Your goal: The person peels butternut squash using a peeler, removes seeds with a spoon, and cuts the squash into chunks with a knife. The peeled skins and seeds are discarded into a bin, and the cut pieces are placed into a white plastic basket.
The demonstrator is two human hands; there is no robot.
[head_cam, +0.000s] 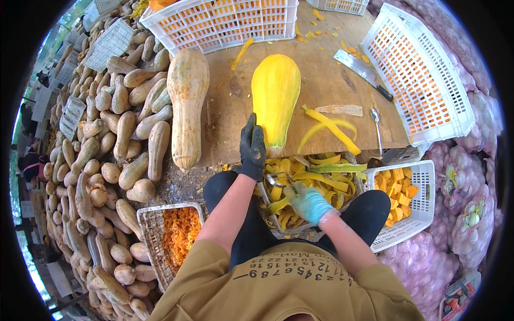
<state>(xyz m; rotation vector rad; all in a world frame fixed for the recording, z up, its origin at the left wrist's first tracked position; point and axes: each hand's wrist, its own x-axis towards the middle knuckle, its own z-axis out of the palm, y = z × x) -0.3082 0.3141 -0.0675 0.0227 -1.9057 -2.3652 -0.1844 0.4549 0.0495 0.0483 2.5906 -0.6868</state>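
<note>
A peeled yellow squash (276, 96) lies on the wooden board (225, 140), its narrow end towards me. My left hand (253, 150), in a dark glove, rests against the left side of that narrow end. In a pale blue-green glove, my right hand (308, 202) is shut on a metal peeler (280, 179), held above a crate of yellow peelings (329, 176) between my knees. An unpeeled tan squash (188, 108) lies at the board's left edge. Long strips of peel (331, 128) lie to the right of the peeled squash.
A cleaver (357, 68) and a spoon (376, 124) lie on the board's right side. White plastic crates (421, 76) stand at the back and right; one (421, 208) holds orange chunks. A dirty crate (150, 236) with orange pulp stands left. Many squashes (124, 132) are heaped left, mesh sacks (417, 269) right.
</note>
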